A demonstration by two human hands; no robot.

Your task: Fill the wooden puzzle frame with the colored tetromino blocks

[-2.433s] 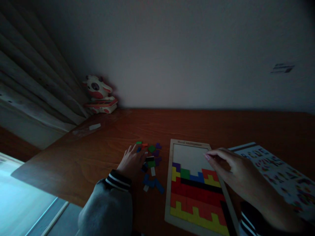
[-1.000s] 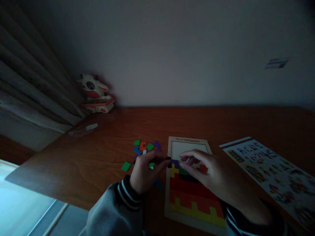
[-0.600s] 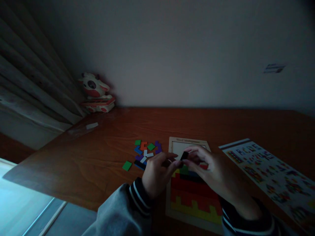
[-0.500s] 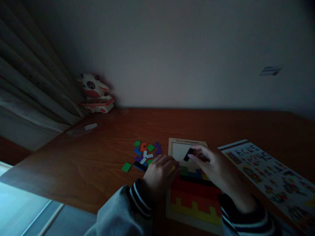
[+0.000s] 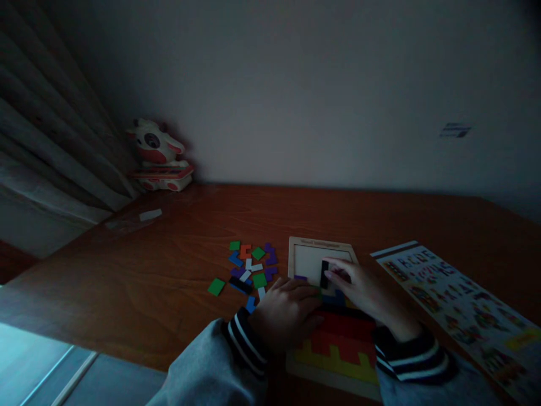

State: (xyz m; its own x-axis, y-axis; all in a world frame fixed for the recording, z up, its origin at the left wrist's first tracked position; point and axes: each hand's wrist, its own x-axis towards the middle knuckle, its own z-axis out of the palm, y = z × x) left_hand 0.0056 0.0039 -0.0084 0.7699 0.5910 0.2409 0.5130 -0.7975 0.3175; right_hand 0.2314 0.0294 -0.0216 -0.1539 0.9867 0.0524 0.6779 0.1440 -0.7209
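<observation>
My right hand [image 5: 357, 285] pinches a long black puzzle piece [image 5: 324, 275] between thumb and fingers, upright over the pale bare part of a wooden puzzle board [image 5: 323, 243]. Across the board's left edge rests my left hand [image 5: 287, 316], its fingers stretched out over the pieces; whatever lies under them is hidden. Yellow pieces [image 5: 329, 361] and red pieces [image 5: 344, 325] fill the near part of the board. Above them lie a black bar, a blue piece [image 5: 336, 298] and a bit of green. A purple piece [image 5: 300, 277] shows just beyond my left fingers.
Left of the board, loose pieces lie scattered, among them a green square [image 5: 216, 286], an orange piece [image 5: 245, 251] and a black piece [image 5: 240, 285]. A printed pattern sheet [image 5: 448, 299] lies to the right. A toy cow [image 5: 158, 155] stands at the back left, by a curtain [image 5: 51, 135].
My right hand has turned the black piece from slanted to nearly straight and lowered it slightly. My left hand has moved right and down onto the board, its fingers flatter. The view has shifted slightly.
</observation>
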